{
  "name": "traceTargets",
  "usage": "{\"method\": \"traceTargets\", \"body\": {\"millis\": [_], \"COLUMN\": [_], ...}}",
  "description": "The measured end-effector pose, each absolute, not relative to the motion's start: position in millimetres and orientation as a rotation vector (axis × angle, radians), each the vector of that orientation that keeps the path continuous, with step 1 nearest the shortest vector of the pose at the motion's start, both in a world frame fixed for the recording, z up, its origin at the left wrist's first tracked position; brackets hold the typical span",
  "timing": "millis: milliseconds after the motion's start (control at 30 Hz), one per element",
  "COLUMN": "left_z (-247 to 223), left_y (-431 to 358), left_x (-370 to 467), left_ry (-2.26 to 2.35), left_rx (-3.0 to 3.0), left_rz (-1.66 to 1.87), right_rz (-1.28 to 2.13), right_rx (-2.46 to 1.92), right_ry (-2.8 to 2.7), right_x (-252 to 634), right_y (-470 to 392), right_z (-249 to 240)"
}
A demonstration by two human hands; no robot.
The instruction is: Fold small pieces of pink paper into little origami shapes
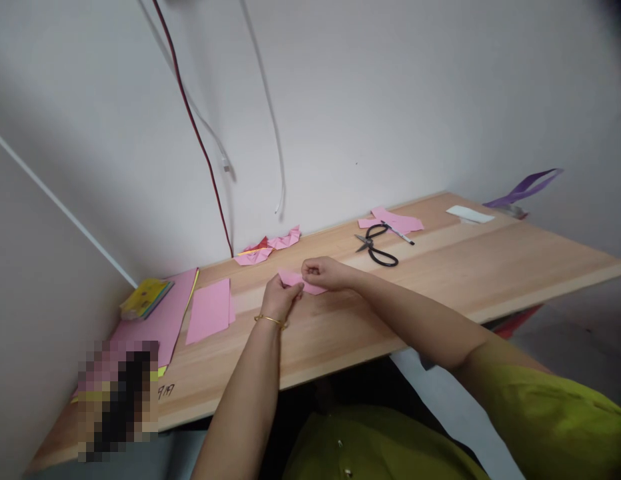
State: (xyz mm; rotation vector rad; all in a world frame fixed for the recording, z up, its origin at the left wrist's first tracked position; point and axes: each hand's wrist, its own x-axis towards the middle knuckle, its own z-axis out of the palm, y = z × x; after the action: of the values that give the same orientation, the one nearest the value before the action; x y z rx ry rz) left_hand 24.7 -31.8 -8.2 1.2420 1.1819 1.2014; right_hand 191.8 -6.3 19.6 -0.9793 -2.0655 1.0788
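A small piece of pink paper (316, 289) lies between my hands, just above the wooden table (340, 333). My left hand (281, 297), with a gold bangle at its wrist, pinches the paper's left end between thumb and fingers. The fingers of my right hand (326, 273) are curled closed on the paper's upper edge. Beyond my hands, folded pink paper pieces (285, 239) rest near the wall. Cut pink sheets (209, 311) lie flat to the left of my left hand.
Black-handled scissors (376, 247) lie open at the back right, beside a pen (401, 233) and pink scraps (407, 221). A white strip (470, 214) is farther right. Large pink sheets (163, 320) bear a yellow pack (145, 297) at left. Cables (193, 120) hang along the wall.
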Motion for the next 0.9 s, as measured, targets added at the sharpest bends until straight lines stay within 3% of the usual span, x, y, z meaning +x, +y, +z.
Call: {"method": "traceTargets", "body": {"millis": [533,733,900], "left_z": [-6.6,-7.5,-11.5], "left_y": [-25.8,-31.8,-31.1], "left_x": [23.5,26.8,25.9], "left_ry": [1.099,1.118,1.071], "left_rx": [1.018,1.116,1.215], "left_rz": [1.356,1.165,1.211], "right_rz": [1.207,1.218,1.188], "right_rx": [-0.95,-0.886,-0.9], "right_ry": [-1.894,-1.852,-1.836], "right_x": [193.2,191.6,187.7], "right_y": [-6.7,-5.3,-5.3], "right_z": [19.0,17.2,14.6]}}
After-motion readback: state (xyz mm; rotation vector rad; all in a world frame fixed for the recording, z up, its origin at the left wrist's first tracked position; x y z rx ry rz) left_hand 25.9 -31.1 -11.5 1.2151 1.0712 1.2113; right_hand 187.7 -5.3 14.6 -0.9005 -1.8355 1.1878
